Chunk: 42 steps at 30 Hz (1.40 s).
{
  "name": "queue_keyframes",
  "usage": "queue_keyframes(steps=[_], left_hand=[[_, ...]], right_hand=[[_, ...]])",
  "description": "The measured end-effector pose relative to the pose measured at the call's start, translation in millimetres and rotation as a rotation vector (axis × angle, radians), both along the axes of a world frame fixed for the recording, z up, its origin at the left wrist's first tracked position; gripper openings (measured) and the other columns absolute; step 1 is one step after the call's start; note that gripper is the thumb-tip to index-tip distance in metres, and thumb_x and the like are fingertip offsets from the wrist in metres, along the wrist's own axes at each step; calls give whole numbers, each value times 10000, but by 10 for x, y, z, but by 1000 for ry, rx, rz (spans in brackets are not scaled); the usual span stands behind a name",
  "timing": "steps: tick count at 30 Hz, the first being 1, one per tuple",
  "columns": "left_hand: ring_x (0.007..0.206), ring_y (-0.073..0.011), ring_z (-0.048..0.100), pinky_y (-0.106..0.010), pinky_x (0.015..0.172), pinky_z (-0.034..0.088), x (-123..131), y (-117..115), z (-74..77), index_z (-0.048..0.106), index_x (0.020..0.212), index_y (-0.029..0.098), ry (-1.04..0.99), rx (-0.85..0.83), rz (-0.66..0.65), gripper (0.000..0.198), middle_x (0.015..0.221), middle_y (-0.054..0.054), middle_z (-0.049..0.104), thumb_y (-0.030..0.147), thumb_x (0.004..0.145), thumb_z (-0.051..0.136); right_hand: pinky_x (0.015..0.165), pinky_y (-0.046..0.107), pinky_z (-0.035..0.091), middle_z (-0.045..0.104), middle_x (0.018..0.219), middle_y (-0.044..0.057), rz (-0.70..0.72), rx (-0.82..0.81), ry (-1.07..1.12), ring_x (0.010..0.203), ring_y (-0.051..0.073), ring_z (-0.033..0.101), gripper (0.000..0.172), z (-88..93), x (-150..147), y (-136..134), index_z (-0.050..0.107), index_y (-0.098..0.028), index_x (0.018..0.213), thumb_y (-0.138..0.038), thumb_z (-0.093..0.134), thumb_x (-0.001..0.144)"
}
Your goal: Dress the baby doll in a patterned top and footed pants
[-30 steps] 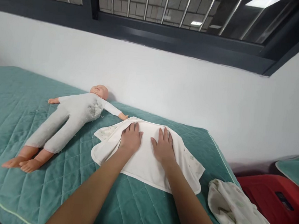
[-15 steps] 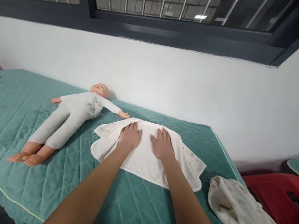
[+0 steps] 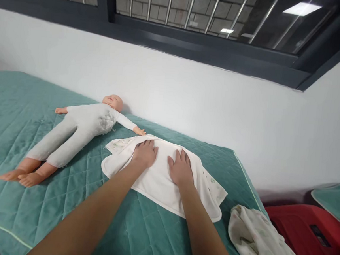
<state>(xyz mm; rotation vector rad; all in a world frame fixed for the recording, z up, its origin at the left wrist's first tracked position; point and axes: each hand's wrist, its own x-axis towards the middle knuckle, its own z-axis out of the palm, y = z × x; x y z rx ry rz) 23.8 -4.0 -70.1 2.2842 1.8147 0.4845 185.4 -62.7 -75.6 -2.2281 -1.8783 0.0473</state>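
A small white baby top [image 3: 161,174] lies spread on the green quilted cover, its white inner side up and patterned sleeves showing at both sides. My left hand [image 3: 145,154] rests flat on its left part, fingers stretched out. On its right part lies my right hand [image 3: 180,168], palm down with the fingers a little apart. Neither hand grips the cloth. Left of the top, a baby doll [image 3: 89,118] in a white body suit lies on its back, its near hand almost at the top's upper edge.
The green quilted cover [image 3: 113,225] reaches back to a white wall [image 3: 190,97] under a dark window frame [image 3: 195,42]. A crumpled patterned cloth [image 3: 267,243] lies at the right edge, beside a red plastic chair or stool [image 3: 309,231].
The camera view has tilted and shifted slightly. Both hands stay flat on the baby top, which looks much the same. The doll has not moved on the cover.
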Motion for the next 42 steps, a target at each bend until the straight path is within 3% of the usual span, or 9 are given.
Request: queue_keyframes(steps=[16, 22, 25, 28, 30, 32, 35, 39, 42], left_hand=[[1335, -319, 444, -496, 1100, 361, -16, 38, -64, 468, 1387, 123, -91, 63, 23, 502, 1410, -168, 537, 397, 988, 337], [1237, -266, 550, -438, 1053, 426, -64, -120, 47, 569, 1267, 160, -159, 158, -18, 358, 1287, -115, 636, 272, 981, 385], [1131, -194, 619, -336, 1003, 472, -227, -323, 74, 609, 1200, 194, -352, 249, -81, 311, 1191, -69, 691, 221, 972, 400], [1033, -170, 657, -302, 952, 502, -600, -498, 55, 634, 1139, 209, -618, 359, -102, 272, 1106, -42, 721, 204, 945, 443], [1050, -185, 647, -327, 965, 494, -928, -533, 24, 643, 1112, 210, -632, 398, 23, 282, 1102, -44, 714, 180, 927, 432], [1099, -242, 616, -391, 983, 478, -1230, -494, -13, 653, 1106, 189, -527, 404, 260, 287, 1138, -85, 690, 188, 904, 450], [1206, -346, 536, -517, 1017, 425, -1489, -366, -58, 617, 1225, 158, -349, 252, 507, 388, 1279, -155, 615, 267, 861, 537], [1234, -380, 500, -590, 1021, 381, -1493, -255, -85, 575, 1294, 194, -302, 102, 556, 506, 1326, -143, 594, 453, 859, 568], [1220, -372, 496, -573, 1009, 384, -1429, -246, -77, 640, 1195, 229, -235, 83, 545, 428, 1314, -120, 592, 461, 839, 598]], right_hand=[[1202, 417, 190, 208, 1620, 152, 43, -81, -32, 1481, 318, 209, 644, -10, 135, 212, 272, -90, 1537, -459, 267, 1009], [1172, 487, 240, 245, 1603, 178, 26, -152, -56, 1475, 360, 211, 636, 154, -24, 140, 295, -68, 1522, -424, 314, 995], [1160, 532, 241, 324, 1569, 182, 73, -165, -48, 1469, 376, 222, 628, 312, -237, 32, 331, -75, 1504, -384, 400, 961], [1154, 448, 288, 434, 1505, 165, 242, -104, 77, 1420, 319, 348, 574, 453, -484, -42, 400, -99, 1461, -342, 429, 942], [1098, 397, 366, 516, 1436, 134, 311, -55, 205, 1324, 279, 474, 521, 513, -643, 0, 458, -149, 1418, -349, 437, 937], [1012, 363, 430, 621, 1300, 100, 314, -32, 324, 1175, 247, 586, 456, 536, -796, 133, 525, -195, 1349, -361, 460, 929], [900, 322, 467, 712, 1058, 55, 274, -31, 432, 1006, 215, 649, 405, 491, -1012, 424, 556, -226, 1302, -369, 464, 934], [846, 337, 463, 719, 985, 59, 245, -27, 431, 982, 241, 648, 427, 335, -1188, 700, 537, -240, 1335, -355, 475, 929], [837, 316, 458, 725, 954, 42, 262, -57, 431, 962, 229, 652, 421, 250, -1168, 758, 569, -254, 1311, -330, 516, 901]])
